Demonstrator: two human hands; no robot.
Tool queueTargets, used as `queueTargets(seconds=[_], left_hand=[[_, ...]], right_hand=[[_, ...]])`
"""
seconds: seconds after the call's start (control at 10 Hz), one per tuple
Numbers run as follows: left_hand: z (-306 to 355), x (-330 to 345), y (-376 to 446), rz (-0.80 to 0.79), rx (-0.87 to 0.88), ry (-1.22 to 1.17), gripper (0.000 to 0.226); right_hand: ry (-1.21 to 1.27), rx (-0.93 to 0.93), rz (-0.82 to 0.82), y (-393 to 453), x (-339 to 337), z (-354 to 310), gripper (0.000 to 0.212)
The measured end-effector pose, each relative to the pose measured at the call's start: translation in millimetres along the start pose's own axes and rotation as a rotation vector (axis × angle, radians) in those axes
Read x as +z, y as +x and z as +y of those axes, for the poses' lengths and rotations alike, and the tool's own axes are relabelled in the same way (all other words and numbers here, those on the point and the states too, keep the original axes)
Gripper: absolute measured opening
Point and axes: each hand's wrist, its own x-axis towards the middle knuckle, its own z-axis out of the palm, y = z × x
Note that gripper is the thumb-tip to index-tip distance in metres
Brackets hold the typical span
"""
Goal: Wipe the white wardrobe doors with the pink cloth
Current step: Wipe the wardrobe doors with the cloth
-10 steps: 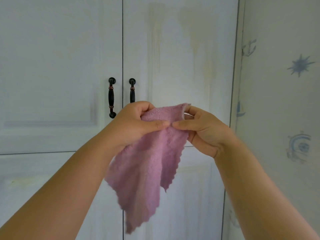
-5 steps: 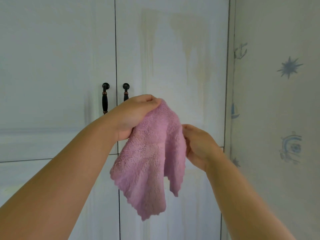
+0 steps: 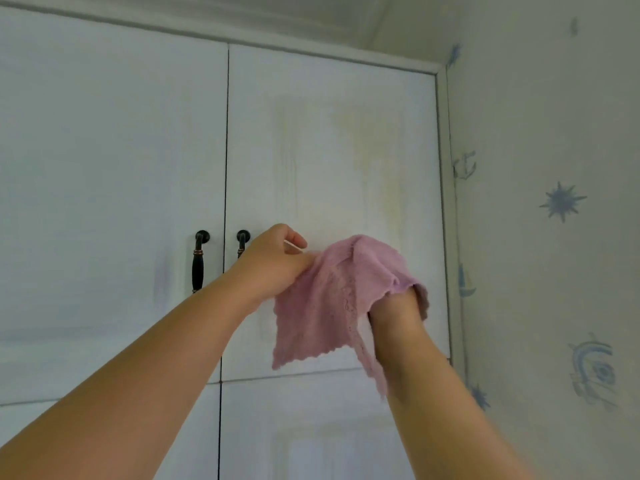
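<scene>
Both hands are raised before the white wardrobe doors [image 3: 329,150]. The left hand [image 3: 277,261] pinches the pink cloth [image 3: 332,299] by its edge; the right hand [image 3: 394,306] is draped beneath it, fingers hidden.

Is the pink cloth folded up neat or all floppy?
Floppy. The fuzzy pink cloth drapes over the right hand, the left hand pinches one edge, and its scalloped corners hang loose.
</scene>
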Motion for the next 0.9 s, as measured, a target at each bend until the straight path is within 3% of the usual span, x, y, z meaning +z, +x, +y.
queueTargets(seconds=[0.1,0.2,0.3,0.4,0.5,0.6,0.7,0.8,0.9], left_hand=[[15.0,-17.5,15.3,0.105,0.141,0.175,0.026],[32.5,-39.1,28.6,0.208,0.263,0.277,0.023],[48.6,-56.7,40.5,0.277,0.349,0.323,0.019],[56.7,-67.8,56.4,0.353,0.383,0.408,0.017],[57.0,-79.8,74.1,0.438,0.413,0.472,0.013],[50.1,-91.7,87.0,0.519,0.459,0.499,0.01],[42.3,-98.6,98.2,0.577,0.539,0.575,0.01],[32.6,-97.6,111.6,0.68,0.675,0.739,0.016],[20.2,-88.1,122.0,0.766,0.689,0.816,0.033]], right_hand=[[0.476,-0.218,0.153,41.0,-9.0,-28.6,0.024],[0.471,-0.395,0.314,59.2,-19.4,-47.3,0.033],[0.614,-0.613,0.432,61.3,-33.8,-85.2,0.014],[0.42,-0.836,0.492,74.1,-37.8,-108.2,0.02],[0.156,-0.949,0.691,96.4,-23.1,-113.6,0.019],[-0.05,-1.135,0.827,126.2,-2.5,-107.5,0.032],[-0.153,-1.23,0.931,149.6,-1.2,-107.2,0.024],[-0.282,-1.188,1.064,141.7,0.3,-107.7,0.036],[-0.344,-1.094,1.032,144.2,16.9,-108.8,0.054]])
